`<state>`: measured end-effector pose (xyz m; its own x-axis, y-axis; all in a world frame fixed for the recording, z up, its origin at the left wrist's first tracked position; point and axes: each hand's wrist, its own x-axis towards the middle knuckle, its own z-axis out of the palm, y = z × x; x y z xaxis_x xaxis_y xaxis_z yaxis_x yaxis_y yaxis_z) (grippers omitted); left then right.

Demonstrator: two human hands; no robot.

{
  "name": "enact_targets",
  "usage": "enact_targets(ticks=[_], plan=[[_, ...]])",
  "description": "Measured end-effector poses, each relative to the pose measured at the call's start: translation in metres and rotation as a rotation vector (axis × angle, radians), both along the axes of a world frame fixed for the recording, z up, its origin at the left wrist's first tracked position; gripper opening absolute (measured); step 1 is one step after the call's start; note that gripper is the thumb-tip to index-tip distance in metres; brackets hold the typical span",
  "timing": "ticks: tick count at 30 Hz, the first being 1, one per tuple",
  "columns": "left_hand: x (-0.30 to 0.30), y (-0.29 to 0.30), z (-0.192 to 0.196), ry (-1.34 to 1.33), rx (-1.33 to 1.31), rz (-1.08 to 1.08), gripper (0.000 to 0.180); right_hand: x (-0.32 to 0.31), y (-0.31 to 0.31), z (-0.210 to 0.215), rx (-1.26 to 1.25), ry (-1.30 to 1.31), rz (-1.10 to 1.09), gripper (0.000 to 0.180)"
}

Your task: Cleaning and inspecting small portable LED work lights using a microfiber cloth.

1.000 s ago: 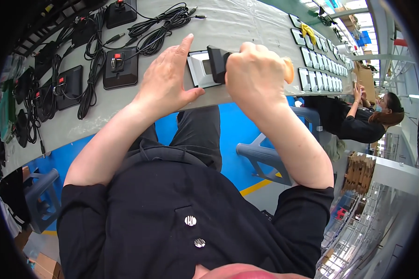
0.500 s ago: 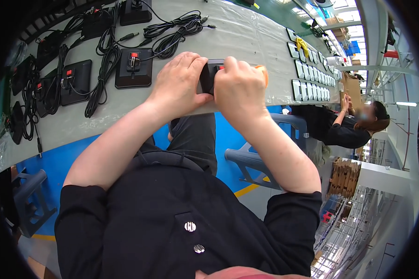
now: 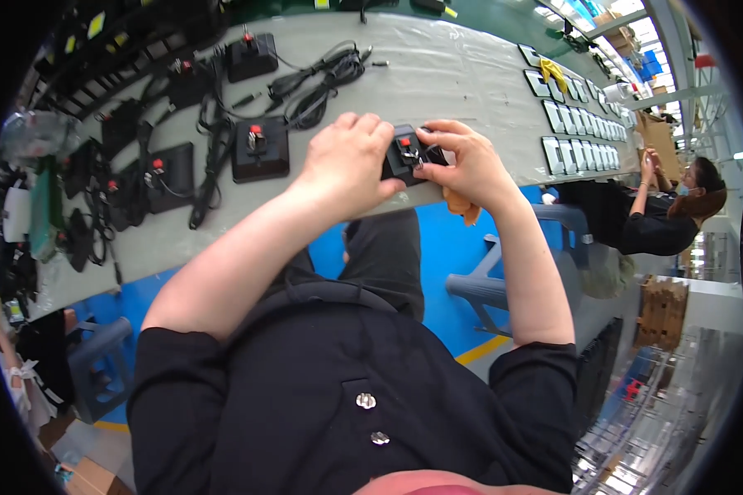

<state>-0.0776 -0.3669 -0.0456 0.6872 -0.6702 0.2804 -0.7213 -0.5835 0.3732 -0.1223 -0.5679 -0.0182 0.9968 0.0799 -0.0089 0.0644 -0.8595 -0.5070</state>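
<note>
At the table's near edge lies a black square unit (image 3: pixel 398 169) with a red piece and a small metal bracket on top. My left hand (image 3: pixel 347 161) wraps over its left side, fingers on the far edge and thumb at the near edge. From the right, my right hand (image 3: pixel 470 161) closes thumb and fingers around the bracket and a black part beside it; the exact contact is partly hidden. Under my right palm hangs an orange object (image 3: pixel 462 205), whose kind I cannot make out. A similar black unit (image 3: pixel 260 150) with a red piece sits left of my left hand.
Several more black units (image 3: pixel 172 177) and bundled black cables (image 3: pixel 318 87) cover the table's left part. Rows of pale rectangular pieces (image 3: pixel 582 155) lie at the right, with a yellow cloth (image 3: pixel 553 74) on them. A grey stool (image 3: pixel 479 287) stands below; another person (image 3: pixel 660 206) is at far right.
The view has shifted, so the scene sits farther right and lower. My right hand has opened up from a tight fist over the unit, uncovering the red piece and bracket. The orange object now hangs lower.
</note>
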Motion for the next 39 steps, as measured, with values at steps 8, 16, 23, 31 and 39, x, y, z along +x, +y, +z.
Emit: enact_targets(ticks=[8, 16, 23, 31, 39], plan=[[0.054, -0.078, 0.017, -0.159, 0.343, -0.062, 0.057, 0.008, -0.037, -0.020, -0.191, -0.171, -0.322, 0.049], [0.158, -0.126, 0.045, -0.012, 0.569, 0.041, 0.062, 0.055, -0.067, -0.025, -0.141, -0.043, -0.486, 0.058], [0.219, -0.083, 0.037, -0.019, 0.487, 0.078, 0.061, 0.077, -0.053, -0.024, -0.014, -0.104, -0.372, 0.038], [0.222, -0.021, 0.055, 0.005, 0.655, 0.250, 0.057, 0.147, -0.015, -0.025, -0.144, -0.226, -0.073, 0.026], [0.177, 0.033, 0.059, -0.095, 0.766, 0.273, 0.053, 0.112, 0.015, 0.010, 0.137, -0.259, -0.137, 0.040]])
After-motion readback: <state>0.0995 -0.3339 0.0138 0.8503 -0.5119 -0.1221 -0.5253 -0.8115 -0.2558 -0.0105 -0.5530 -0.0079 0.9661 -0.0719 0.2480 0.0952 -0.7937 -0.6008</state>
